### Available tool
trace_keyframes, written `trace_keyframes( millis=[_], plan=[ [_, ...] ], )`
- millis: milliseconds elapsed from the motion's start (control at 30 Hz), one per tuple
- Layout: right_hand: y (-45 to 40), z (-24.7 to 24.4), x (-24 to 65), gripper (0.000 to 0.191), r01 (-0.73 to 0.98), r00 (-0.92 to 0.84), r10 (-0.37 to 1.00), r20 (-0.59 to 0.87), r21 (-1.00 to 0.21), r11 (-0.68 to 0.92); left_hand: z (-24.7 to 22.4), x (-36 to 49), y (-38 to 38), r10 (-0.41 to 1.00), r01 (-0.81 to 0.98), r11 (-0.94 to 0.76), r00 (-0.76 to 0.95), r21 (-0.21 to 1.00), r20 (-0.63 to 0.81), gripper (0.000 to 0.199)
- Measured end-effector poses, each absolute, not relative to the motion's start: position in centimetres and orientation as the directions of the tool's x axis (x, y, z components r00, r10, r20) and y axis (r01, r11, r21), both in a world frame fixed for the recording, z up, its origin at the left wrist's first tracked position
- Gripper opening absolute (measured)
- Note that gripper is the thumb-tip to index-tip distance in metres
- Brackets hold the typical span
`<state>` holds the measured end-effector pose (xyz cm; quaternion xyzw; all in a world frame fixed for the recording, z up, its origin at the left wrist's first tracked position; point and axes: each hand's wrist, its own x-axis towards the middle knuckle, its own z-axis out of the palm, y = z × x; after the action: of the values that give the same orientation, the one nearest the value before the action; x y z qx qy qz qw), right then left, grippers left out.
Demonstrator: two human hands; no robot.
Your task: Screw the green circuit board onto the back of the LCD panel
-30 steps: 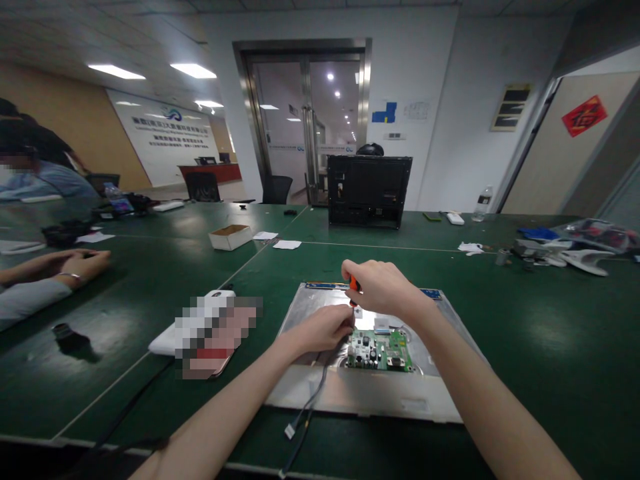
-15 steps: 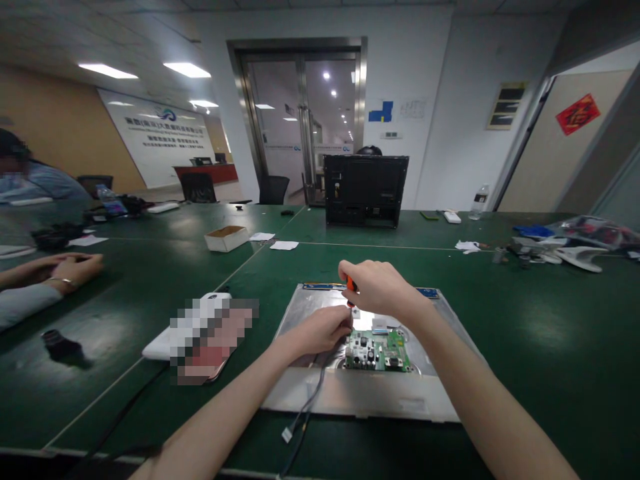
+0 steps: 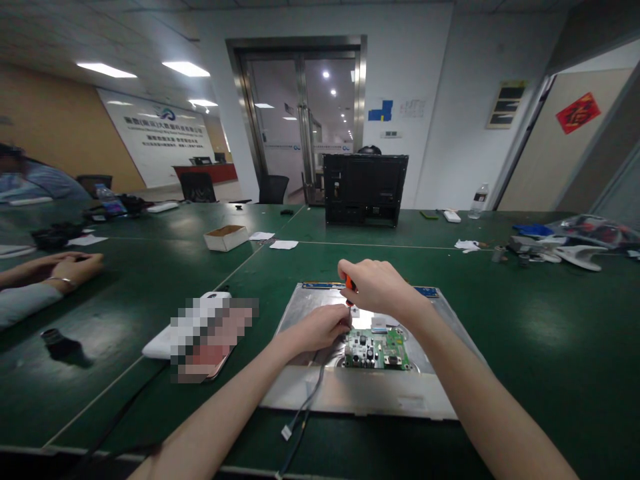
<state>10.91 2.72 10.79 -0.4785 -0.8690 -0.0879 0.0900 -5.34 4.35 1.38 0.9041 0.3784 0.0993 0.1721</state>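
Right hand (image 3: 379,285) grips a screwdriver (image 3: 351,285); whether left hand (image 3: 321,327) is closed is unclear. A white box (image 3: 231,241) shows brown inside.

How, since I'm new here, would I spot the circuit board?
On the green table, find the wide silver panel. On it lies the circuit board: green and dotted with parts, unlike the thin blue strip along the panel's far edge.

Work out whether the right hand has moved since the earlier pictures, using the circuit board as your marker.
No, not noticeably: against the circuit board, the right hand keeps the same place beyond its far edge.
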Motion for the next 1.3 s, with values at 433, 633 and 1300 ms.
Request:
trace_keyframes(
  millis=[433,633,1300],
  plan=[
    [2.38,10.88,11.10,0.016,0.799,-0.582,0.767,0.271,0.017,0.601,1.08,-5.37,4.83,0.696,0.619,-0.672,0.716,0.407,0.059,0.011],
    [2.77,10.69,10.92,0.012,0.828,-0.550,0.788,0.278,0.053,0.559,1.11,-5.42,4.82,0.712,0.633,-0.652,0.700,0.418,0.052,0.014],
    [2.69,10.75,11.28,0.022,0.818,-0.552,0.793,0.258,-0.014,0.575,1.21,-5.66,4.66,0.701,0.620,-0.675,0.708,0.400,0.084,0.013]
  ],
)
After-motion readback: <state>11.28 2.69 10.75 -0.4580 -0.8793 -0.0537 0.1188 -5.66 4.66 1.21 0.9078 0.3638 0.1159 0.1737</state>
